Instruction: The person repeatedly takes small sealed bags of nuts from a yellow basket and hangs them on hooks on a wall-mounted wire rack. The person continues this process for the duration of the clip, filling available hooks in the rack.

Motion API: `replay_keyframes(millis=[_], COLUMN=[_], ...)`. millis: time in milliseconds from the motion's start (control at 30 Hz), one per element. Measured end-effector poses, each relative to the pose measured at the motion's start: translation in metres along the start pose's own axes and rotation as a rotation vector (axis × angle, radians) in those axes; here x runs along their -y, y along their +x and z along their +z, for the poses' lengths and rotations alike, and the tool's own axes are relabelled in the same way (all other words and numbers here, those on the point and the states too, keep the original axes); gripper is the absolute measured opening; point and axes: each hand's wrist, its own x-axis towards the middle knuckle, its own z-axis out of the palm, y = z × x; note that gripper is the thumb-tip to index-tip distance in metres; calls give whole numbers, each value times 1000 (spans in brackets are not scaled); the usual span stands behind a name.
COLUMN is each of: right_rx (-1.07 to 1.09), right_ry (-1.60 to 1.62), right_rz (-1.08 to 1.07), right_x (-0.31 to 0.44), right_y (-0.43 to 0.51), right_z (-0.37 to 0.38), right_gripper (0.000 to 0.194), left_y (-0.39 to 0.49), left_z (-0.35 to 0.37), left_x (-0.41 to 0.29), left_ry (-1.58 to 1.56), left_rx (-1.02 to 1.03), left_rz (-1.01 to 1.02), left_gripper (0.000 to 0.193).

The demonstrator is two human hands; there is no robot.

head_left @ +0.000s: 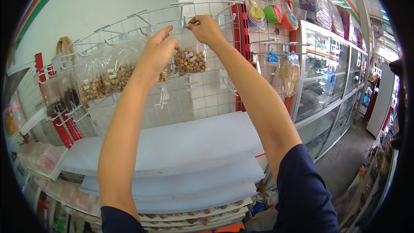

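Clear plastic bags of small round brown items, perhaps nuts, hang from metal hooks on a white wire grid (213, 103). My right hand (205, 29) is raised to a hook, thumb and fingertips pinched at the top of one bag (190, 61). To its left, my left hand (157, 55) reaches up beside the same bag, thumb and forefinger somewhat apart; whether it grips the plastic is hidden. Behind my left hand and wrist are more filled bags (118, 77), each with small white labels.
Pale blue-white shelves (194, 142) jut out below the grid. Metal hooks (231, 14) project around my hands. Right of a red upright (245, 35) hang colourful measuring cups (273, 13) and utensils. A glass-fronted cabinet (323, 74) lines the aisle (343, 158).
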Motion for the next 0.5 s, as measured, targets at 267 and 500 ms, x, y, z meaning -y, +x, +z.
replay_keyframes(millis=[267, 500], right_rx=[-18, -36], right_ry=[25, 48], right_rz=[75, 64], right_x=[-16, -23], right_y=[7, 4], right_z=[18, 21], right_gripper=[26, 25], left_y=[-28, -46], left_z=[-15, -17], left_x=[2, 3], left_ry=[-112, -116], left_rx=[136, 118], left_rz=[-48, -59], left_gripper=[64, 63])
